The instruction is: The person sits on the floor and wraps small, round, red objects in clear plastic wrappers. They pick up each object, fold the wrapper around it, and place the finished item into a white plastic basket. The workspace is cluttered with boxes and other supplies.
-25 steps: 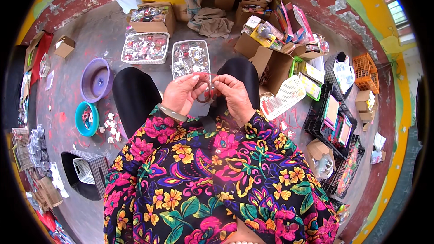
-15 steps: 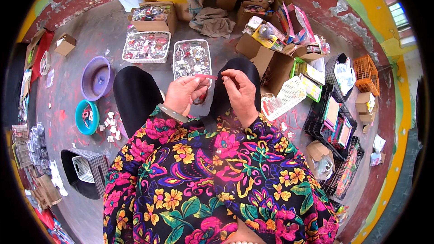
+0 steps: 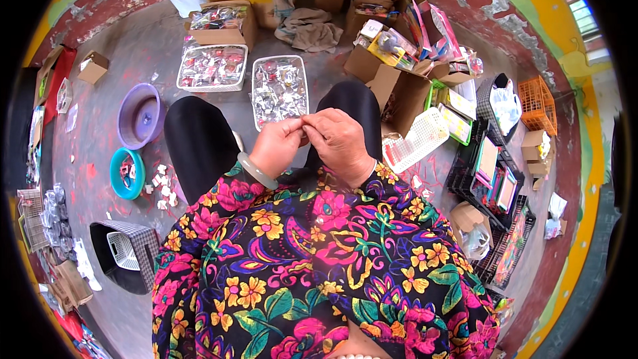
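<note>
My left hand [image 3: 278, 147] and my right hand [image 3: 340, 143] meet above my lap, thumbs and fingers pinched together at the tips. The narrow red strip that showed in my left fingers half a second ago is now covered by them. Whatever my right fingertips pinch cannot be made out. Just beyond the hands, between my knees, a white basket [image 3: 307, 86] holds many small clear packets. To its left lies a second white basket [image 3: 179, 80] of similar packets with reddish contents.
Left on the floor are a purple basin [image 3: 159, 110], a teal basin [image 3: 140, 183] with small pieces, and scattered white pieces [image 3: 161, 179]. At right stand an open cardboard box [image 3: 402, 93], a tilted white basket [image 3: 432, 126], black crates [image 3: 465, 183] and an orange crate [image 3: 538, 103].
My right hand has moved left and turned over toward my left hand, so the fingertips now meet. The red strip that spanned the gap between them is no longer visible.
</note>
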The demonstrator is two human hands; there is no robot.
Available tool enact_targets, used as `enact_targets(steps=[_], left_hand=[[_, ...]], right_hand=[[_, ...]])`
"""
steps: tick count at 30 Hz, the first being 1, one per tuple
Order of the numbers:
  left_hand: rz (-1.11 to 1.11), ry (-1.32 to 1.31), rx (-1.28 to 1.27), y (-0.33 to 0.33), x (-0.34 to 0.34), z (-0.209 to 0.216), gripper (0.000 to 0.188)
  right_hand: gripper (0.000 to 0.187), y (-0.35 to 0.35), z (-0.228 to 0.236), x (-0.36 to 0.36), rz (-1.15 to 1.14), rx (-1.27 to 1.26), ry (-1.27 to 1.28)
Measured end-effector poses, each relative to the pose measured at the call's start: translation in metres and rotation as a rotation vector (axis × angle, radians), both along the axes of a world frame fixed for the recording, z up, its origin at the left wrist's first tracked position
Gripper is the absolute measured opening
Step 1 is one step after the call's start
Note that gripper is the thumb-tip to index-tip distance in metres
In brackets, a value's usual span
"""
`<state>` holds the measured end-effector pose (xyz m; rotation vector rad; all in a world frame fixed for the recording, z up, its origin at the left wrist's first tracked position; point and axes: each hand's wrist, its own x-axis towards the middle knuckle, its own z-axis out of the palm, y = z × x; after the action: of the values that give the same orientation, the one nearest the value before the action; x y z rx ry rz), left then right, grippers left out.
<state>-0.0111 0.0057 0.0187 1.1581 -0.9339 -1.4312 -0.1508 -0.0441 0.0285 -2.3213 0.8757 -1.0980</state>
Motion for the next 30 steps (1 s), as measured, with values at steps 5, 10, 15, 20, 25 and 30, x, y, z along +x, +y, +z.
enact_targets(steps=[5, 10, 15, 20, 25, 30], left_hand=[[-0.041, -0.468, -0.249, -0.001, 0.004, -0.018, 0.014], [-0.059, -0.735, -0.304, 0.001, 0.002, 0.010, 0.009], [-0.062, -0.748, -0.315, 0.002, 0.002, 0.006, 0.008], [-0.050, -0.724, -0.335, 0.002, 0.001, 0.004, 0.008], [-0.064, -0.736, -0.385, 0.002, 0.005, -0.007, 0.014], [-0.071, -0.727, -0.380, 0.002, 0.004, -0.006, 0.013]], right_hand=[[0.010, 0.001, -0.001, -0.001, -0.010, -0.032, 0.039], [0.007, 0.001, -0.003, -0.001, -0.016, -0.042, 0.030], [0.011, 0.001, -0.003, -0.001, -0.010, -0.030, 0.024], [0.013, 0.001, -0.002, -0.002, -0.001, 0.004, 0.008], [0.011, 0.000, -0.004, -0.003, 0.019, 0.017, -0.009], [0.010, -0.001, -0.005, -0.004, 0.033, 0.023, 0.004]])
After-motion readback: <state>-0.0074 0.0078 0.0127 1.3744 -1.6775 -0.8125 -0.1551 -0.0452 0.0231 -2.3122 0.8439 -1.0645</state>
